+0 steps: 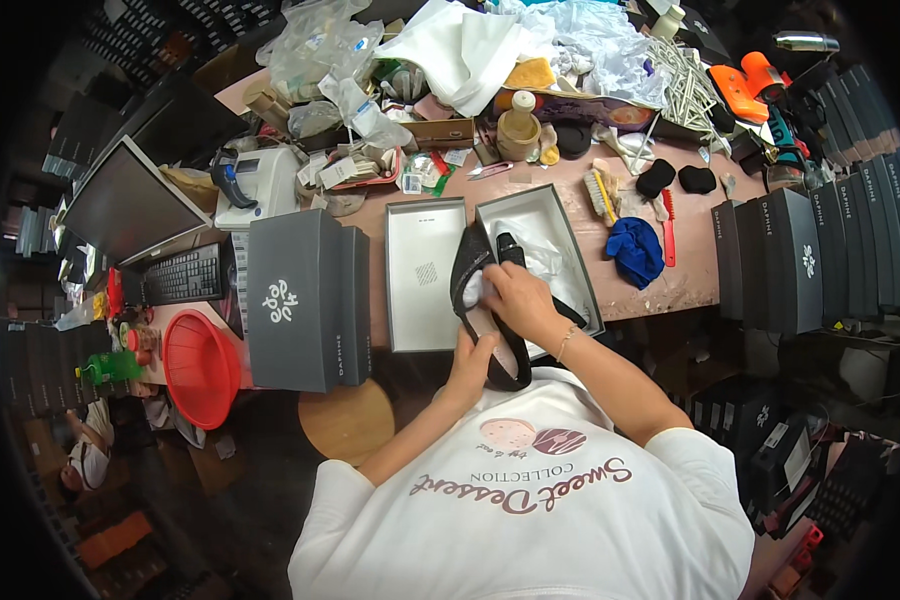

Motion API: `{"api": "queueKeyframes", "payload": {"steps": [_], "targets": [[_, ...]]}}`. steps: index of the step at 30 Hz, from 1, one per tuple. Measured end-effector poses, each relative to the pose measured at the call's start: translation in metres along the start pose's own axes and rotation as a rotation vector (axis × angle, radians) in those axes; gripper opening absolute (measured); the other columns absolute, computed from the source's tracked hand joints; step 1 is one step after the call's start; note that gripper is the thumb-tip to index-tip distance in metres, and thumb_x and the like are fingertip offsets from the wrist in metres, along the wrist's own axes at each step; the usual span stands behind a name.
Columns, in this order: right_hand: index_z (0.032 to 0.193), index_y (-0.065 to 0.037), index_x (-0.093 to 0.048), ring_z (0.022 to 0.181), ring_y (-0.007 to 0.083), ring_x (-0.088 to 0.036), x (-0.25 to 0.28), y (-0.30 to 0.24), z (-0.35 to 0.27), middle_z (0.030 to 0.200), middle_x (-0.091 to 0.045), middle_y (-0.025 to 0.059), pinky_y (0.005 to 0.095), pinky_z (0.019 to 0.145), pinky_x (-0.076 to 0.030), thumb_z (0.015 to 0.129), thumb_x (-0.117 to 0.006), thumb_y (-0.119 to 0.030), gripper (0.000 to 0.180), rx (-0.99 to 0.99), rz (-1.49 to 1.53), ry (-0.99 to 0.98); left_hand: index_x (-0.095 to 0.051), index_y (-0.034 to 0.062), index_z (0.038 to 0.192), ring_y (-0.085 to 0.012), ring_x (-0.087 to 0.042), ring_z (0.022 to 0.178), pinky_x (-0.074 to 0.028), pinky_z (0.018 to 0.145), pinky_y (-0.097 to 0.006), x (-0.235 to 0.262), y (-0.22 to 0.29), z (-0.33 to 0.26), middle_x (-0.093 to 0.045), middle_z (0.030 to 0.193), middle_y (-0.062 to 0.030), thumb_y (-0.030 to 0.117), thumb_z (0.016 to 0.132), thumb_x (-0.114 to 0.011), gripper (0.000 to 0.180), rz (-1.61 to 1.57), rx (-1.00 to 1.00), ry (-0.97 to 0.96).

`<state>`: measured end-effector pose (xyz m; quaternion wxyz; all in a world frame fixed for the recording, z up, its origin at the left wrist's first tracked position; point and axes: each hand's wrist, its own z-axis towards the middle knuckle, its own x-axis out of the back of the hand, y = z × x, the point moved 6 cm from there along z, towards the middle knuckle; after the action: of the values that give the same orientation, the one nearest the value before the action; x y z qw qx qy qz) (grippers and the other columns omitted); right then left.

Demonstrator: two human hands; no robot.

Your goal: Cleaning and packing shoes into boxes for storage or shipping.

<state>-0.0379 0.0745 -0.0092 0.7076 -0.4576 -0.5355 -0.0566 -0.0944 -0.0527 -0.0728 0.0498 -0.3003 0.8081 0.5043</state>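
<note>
A black open-backed shoe (467,256) is held in front of my chest, toe pointing away, its pale insole (482,322) facing up. My left hand (467,366) grips it along the side near the heel. My right hand (522,300) reaches over it, fingers bent into the shoe's opening at a wad of white tissue paper (473,290); the fingertips are slightly blurred. Just beyond is an open grey shoebox (578,232) with white lining paper (542,252) and a second black shoe (510,249), partly hidden by my right hand. The upturned box lid (425,230) lies left of it.
Stacked grey shoeboxes (295,300) stand at the left, more (770,260) at the right. A blue cloth (634,252), red-handled brush (668,230) and wooden brush (600,196) lie right of the box. A red basin (202,368), keyboard (182,275) and monitor (135,205) are left.
</note>
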Motion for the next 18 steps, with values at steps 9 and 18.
{"api": "queueKeyframes", "payload": {"steps": [9, 18], "targets": [[0.124, -0.003, -0.038, 0.099, 0.0345, -0.060, 0.007, 0.002, 0.010, 0.108, -0.058, 0.0225, 0.0371, 0.086, -0.047, 0.064, -0.084, -0.024, 0.079, -0.080, 0.411, 0.120, -0.041, 0.0014, 0.126, -0.0163, -0.051, 0.099, -0.043, 0.086, -0.030, 0.002, 0.000, -0.010, -0.052, 0.112, -0.0087, 0.013, 0.087, -0.055, 0.043, 0.051, -0.116, 0.073], [0.117, 0.002, -0.056, 0.088, 0.0350, -0.064, 0.028, 0.099, -0.035, 0.107, -0.061, 0.0230, 0.0402, 0.076, -0.052, 0.075, -0.075, -0.034, 0.059, -0.188, 0.100, -0.012, -0.027, -0.0006, 0.144, -0.0198, -0.049, 0.119, -0.040, 0.098, -0.030, 0.061, 0.098, 0.035, -0.047, 0.133, -0.0144, 0.024, 0.090, -0.063, 0.068, 0.485, -0.392, 0.300]]}}
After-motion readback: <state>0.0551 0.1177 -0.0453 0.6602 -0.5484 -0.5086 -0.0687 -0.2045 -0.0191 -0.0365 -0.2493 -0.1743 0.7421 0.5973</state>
